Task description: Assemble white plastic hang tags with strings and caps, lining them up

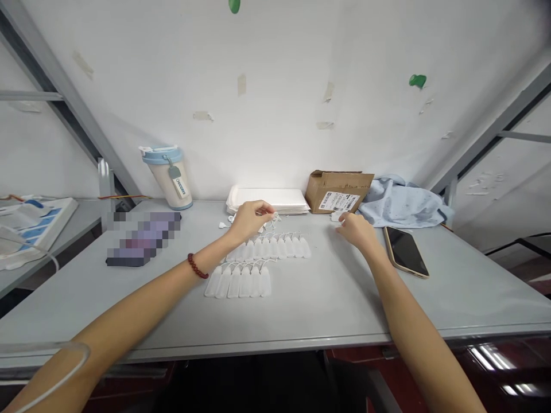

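Head view. I have both hands over the grey surface [310,312], well apart from each other.

Left hand [253,219]: located above the far row, near the middle of the surface. Thumb and index finger are drawn nearly together at a loose cluster of white cords [276,218]; I cannot tell whether a cord is gripped between them. A bead bracelet [197,267] encircles the wrist.

Right hand [357,231]: located in front of the box [338,190], fingers bent with a narrow gap at the tips. A small white piece [336,217] lies at the fingertips; I cannot tell whether it is held or only touched.

Tags: translucent white, set side by side in two rows, cord ends pointing away from me. The near row [239,283] has six tags and lies below the left hand. The far row [278,248] is longer and partly covered by that hand at its left end.

Rear of surface: a white stack [270,198] lies against the wall [275,137], just left of the box. A blue cloth [402,203] lies crumpled to the right of the box. A phone [407,252] lies in front of the cloth.

Left side: a lidded cup [172,180] stands near the wall. A purple item [148,241], obscured by pixelation, lies before it.
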Demonstrator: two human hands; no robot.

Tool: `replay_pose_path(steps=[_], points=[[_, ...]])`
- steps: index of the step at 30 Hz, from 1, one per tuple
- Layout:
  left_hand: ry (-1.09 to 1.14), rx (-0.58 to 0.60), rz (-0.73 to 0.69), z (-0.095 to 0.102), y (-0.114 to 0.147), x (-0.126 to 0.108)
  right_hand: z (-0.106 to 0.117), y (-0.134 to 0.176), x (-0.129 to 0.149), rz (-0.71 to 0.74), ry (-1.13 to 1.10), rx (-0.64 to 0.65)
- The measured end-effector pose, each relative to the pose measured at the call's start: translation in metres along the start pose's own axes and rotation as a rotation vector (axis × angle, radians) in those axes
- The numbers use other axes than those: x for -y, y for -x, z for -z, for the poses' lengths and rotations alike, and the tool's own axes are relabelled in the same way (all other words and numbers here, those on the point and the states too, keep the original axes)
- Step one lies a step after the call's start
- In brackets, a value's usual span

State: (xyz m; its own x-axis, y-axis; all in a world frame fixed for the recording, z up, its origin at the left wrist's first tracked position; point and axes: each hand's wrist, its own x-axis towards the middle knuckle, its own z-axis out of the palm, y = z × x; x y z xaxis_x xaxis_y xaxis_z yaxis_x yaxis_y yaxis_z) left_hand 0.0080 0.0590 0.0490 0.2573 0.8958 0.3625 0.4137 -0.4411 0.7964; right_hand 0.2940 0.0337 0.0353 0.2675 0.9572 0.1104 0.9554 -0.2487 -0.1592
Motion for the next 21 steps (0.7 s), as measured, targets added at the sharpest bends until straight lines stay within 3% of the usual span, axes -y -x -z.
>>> replay_pose_path(steps=[4,8,14,21], points=[[0.095,-0.081,-0.009,0.015,0.025,0.004,0.005,0.009,0.015,0.227,-0.401,-0.072],[0.079,-0.119,-0.003,0.017,0.051,0.009,0.005,0.03,0.044,0.441,-0.739,0.019],[0.009,-0.1,-0.103,0.005,0.068,-0.004,-0.008,0.066,0.085,0.59,-0.791,0.096],[0.008,-0.08,-0.127,0.002,0.073,-0.009,-0.011,0.076,0.092,0.621,-0.892,0.128]])
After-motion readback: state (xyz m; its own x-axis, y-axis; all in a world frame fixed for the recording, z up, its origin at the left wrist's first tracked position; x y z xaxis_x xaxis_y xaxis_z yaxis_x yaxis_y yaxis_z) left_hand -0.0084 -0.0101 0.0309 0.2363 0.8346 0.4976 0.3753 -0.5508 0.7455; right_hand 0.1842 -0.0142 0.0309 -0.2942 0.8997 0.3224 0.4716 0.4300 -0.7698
